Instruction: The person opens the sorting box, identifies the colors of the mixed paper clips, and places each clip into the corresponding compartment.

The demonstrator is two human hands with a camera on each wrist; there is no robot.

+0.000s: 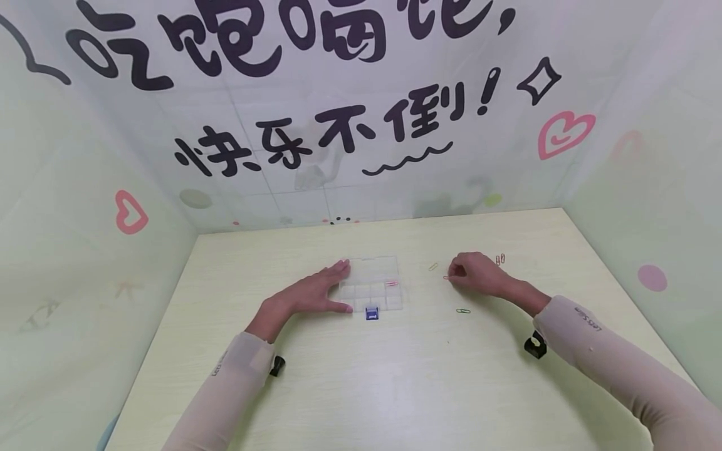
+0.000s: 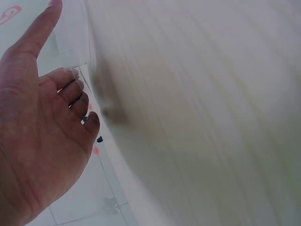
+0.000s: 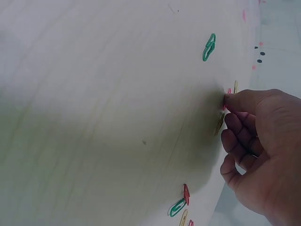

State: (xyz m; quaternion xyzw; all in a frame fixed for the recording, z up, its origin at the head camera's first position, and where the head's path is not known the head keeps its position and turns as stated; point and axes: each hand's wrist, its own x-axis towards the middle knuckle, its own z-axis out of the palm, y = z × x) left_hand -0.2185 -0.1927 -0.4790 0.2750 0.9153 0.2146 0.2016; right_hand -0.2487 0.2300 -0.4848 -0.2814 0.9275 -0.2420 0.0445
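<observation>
Pale wood-grain table, clear organiser box with blue latch.
Scattered paper clips: green, pink, yellow.

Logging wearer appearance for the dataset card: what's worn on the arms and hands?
Both arms wear long, snug pale beige sleeves; the right sleeve carries small dark lettering near the cuff. A black wrist camera mount sits under the right wrist, another under the left sleeve. Left hand and right hand are bare: no gloves.

A green paper clip lies on the pale table toward five o'clock; a yellowish one, perhaps gold, sits toward one o'clock.
</observation>
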